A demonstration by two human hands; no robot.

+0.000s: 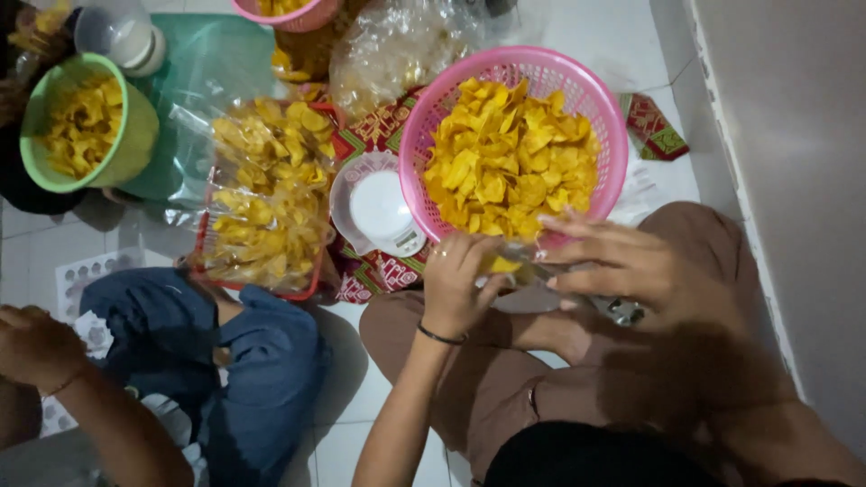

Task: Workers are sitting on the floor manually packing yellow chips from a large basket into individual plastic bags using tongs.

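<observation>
1. Between the two hands, just below the rim of the pink basket, a clear plastic bag is held with a few yellow chips at its mouth; its long axis looks roughly left to right, though blur hides its far end.
2. Left hand has its fingers pinched shut on the bag's mouth and the chips; right hand has fingers spread, resting on the bag.
3. Knees in brown trousers lie under the hands; the wall closes the right side, white floor tiles leave a gap on the left.
4. Counted: two pink baskets, one green bowl, one red tray of bagged chips, one white scale.
5. Another person's hand shows at far left.
</observation>
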